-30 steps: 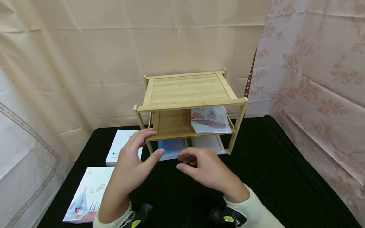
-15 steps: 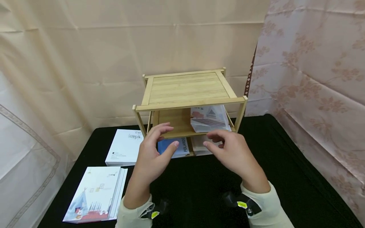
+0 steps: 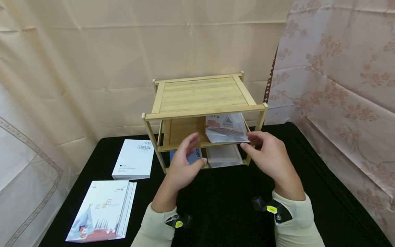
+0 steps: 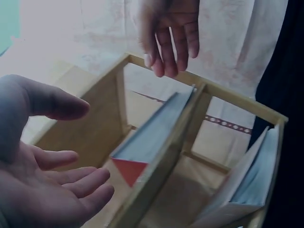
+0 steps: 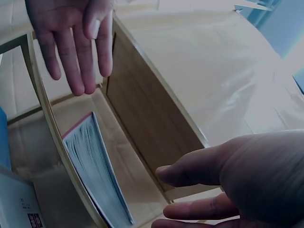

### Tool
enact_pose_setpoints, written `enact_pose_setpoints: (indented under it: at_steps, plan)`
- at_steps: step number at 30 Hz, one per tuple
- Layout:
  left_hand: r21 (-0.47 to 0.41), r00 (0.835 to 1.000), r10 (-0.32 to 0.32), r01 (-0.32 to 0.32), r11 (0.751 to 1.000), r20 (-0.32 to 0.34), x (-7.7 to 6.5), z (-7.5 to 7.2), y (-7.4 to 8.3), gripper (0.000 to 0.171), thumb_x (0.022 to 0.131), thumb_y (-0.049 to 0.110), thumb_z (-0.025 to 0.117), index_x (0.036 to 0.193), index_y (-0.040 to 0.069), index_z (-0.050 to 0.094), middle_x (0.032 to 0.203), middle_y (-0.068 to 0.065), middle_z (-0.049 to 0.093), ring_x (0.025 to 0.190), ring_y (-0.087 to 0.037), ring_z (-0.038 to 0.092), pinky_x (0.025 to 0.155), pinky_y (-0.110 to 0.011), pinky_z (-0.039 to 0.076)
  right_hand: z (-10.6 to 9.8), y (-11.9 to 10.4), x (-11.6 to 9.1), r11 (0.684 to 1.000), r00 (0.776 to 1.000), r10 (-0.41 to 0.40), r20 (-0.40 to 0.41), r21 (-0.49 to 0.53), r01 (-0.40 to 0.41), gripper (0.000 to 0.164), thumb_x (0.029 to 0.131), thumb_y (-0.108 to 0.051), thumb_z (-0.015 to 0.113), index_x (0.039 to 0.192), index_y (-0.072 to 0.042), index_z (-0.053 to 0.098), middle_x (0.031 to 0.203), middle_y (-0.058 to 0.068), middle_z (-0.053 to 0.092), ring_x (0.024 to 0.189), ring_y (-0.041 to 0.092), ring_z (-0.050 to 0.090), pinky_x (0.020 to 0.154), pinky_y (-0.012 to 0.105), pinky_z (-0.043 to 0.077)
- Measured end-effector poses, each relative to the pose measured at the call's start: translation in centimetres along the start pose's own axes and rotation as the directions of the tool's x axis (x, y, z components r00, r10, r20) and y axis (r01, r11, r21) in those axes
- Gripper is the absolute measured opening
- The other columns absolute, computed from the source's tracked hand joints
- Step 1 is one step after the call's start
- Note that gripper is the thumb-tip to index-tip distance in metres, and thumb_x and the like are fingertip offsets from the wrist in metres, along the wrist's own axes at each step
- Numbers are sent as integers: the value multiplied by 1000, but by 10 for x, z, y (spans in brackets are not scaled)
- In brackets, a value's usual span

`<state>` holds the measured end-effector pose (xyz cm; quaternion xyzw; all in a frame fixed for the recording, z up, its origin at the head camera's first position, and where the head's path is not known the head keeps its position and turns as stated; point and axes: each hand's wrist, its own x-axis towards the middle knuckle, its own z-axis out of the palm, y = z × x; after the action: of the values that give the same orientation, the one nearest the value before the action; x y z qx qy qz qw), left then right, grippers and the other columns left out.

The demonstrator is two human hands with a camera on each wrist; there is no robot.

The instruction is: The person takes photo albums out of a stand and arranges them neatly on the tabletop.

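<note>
A small wooden shelf rack (image 3: pixel 203 97) stands on the black cloth. On its middle shelf, at the right, lies a pale illustrated book (image 3: pixel 226 128). My right hand (image 3: pixel 268 151) is at that book's right front corner by the shelf's right post, thumb and fingers apart. My left hand (image 3: pixel 186 161) hovers before the shelf's front edge, fingers extended and thumb spread, holding nothing. Below it, a blue book (image 3: pixel 194 156) on the bottom shelf is partly hidden. Beside that lies a whitish book (image 3: pixel 224 156). In the right wrist view, the middle-shelf book (image 5: pixel 97 166) shows its page edges.
Left of the rack lies a white book (image 3: pixel 134 159) on the cloth. Nearer the front is a stack of books (image 3: pixel 100 209) with a tent picture on its cover. A beige curtain (image 3: pixel 123 68) hangs behind, a floral one (image 3: pixel 333 75) at the right.
Both hands have moved to the right across the front of the rack. The right hand has come to the middle-shelf book's right corner, and the left hand has uncovered the books at the left.
</note>
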<state>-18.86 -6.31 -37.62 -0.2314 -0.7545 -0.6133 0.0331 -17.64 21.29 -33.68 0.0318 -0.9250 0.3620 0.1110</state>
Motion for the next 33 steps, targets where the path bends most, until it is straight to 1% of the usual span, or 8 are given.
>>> enact_pose_setpoints:
  at_steps: [4,8,11,14,16,21,27,33]
  plan:
    - [-110,999,-2,6,994,38,3,5,-8,87,86,-1,70,162,16,30,166,-11,34,153,-27,36,126,-48,28,0,4,3,1000,999,24,29,-4,-23,50,100,-30,69,141,-3,59,130,19,65,116,37,65,92,55,54]
    - [-227,997,-1,18,974,78,5,6,-13,94,83,-4,68,164,13,23,170,-13,26,156,-28,30,128,-50,23,2,7,8,999,996,46,72,-5,-46,56,99,-31,68,146,-3,54,137,20,63,120,39,62,97,58,51]
    - [-284,996,7,20,959,94,6,6,-16,97,82,-5,67,165,11,19,172,-11,22,157,-28,27,128,-51,20,4,8,10,998,994,60,91,-2,-60,59,99,-30,68,149,-4,51,140,22,62,123,40,61,98,60,51]
    - [-311,994,14,19,950,105,7,7,-19,98,82,-3,66,165,10,16,173,-11,18,158,-29,24,129,-52,19,5,9,11,998,992,69,101,-5,-69,61,99,-30,68,151,-5,49,142,22,61,127,42,59,99,62,50]
    - [-328,993,18,22,945,119,7,8,-20,98,82,-3,65,166,9,15,173,-13,17,158,-29,23,129,-52,18,5,9,11,997,992,74,104,-16,-72,61,99,-31,68,152,-6,49,143,22,61,128,42,59,99,62,50]
    - [-358,987,40,18,934,155,8,10,-22,96,85,-3,64,165,6,11,172,-16,20,159,-33,21,129,-55,14,7,10,12,996,992,75,103,-45,-71,63,99,-32,68,152,-6,48,142,22,62,128,41,58,100,62,49]
    - [-350,983,59,6,937,175,7,11,-20,96,87,-2,64,165,3,9,172,-15,21,158,-33,23,129,-55,15,10,9,12,997,994,63,93,-55,-58,62,98,-32,69,151,-6,50,138,21,65,128,40,59,100,61,49]
    - [-346,981,60,8,938,184,8,11,-22,94,87,-3,63,166,8,12,172,-13,19,159,-32,22,128,-57,13,10,10,13,998,995,49,84,-51,-45,60,99,-32,68,150,-5,50,138,20,65,126,41,61,100,61,50]
